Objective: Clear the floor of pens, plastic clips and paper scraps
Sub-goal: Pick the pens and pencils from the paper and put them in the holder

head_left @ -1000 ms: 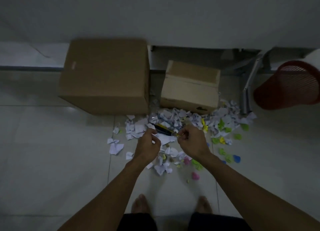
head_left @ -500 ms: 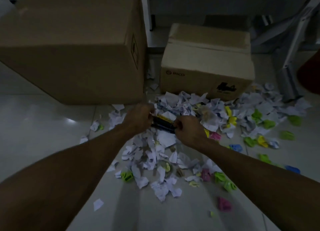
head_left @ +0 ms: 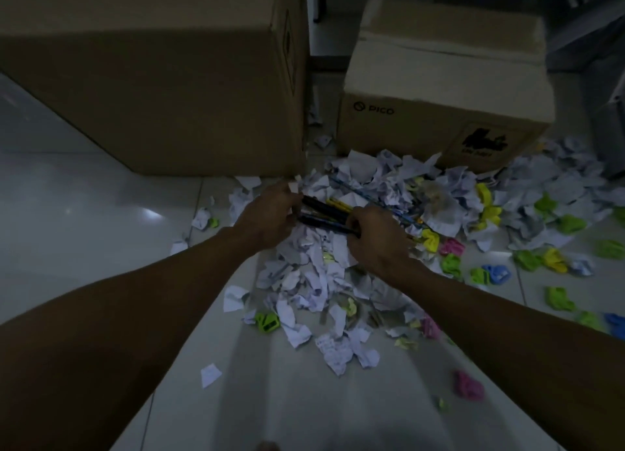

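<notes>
Both hands, left hand (head_left: 270, 213) and right hand (head_left: 375, 237), grip a bundle of dark plastic pens (head_left: 323, 213) between their fingers above the white paper scraps (head_left: 304, 274); square the ends, then lift level.

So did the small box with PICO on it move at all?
Cannot tell for sure. The small box looks bigger, but so does the big box beside it, with a similar gap, so probably only the camera came closer.

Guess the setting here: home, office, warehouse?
Probably an office or storeroom corner, though dim. Pale glossy tiled floor, two taped cardboard boxes, the smaller box printed PICO, and a spill of pens and paper scraps.
</notes>
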The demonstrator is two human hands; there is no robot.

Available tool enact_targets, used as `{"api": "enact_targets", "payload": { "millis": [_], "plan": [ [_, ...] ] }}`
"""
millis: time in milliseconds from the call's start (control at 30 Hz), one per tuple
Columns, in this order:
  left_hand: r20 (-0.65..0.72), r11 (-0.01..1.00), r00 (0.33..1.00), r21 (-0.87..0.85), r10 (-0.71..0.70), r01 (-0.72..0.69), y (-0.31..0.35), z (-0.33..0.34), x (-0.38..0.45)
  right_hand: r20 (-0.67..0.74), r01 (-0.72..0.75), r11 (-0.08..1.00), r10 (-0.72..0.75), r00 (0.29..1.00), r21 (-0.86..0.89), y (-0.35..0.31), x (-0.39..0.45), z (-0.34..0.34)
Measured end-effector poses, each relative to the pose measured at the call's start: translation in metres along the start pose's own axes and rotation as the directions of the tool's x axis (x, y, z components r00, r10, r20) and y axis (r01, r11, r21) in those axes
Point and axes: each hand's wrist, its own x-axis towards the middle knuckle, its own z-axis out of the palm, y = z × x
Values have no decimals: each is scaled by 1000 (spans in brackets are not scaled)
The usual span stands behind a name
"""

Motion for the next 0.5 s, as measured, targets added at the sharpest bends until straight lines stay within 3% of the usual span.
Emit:
{"api": "enact_targets", "payload": {
  "millis": [133,300,500],
  "plan": [
    [-12,990,991,-37,-136,135,-12,-3,-9,36,58,990,-54,998,-129,-14,7,10],
    [25,986,987,-51,-160,161,-19,-1,-28,5,46,960,-46,999,-276,-19,13,17],
    [-147,967,962,-144,-229,208,-16,0,-28,-41,-2,912,-17,999,-411,-26,17,27]
  ]
}}
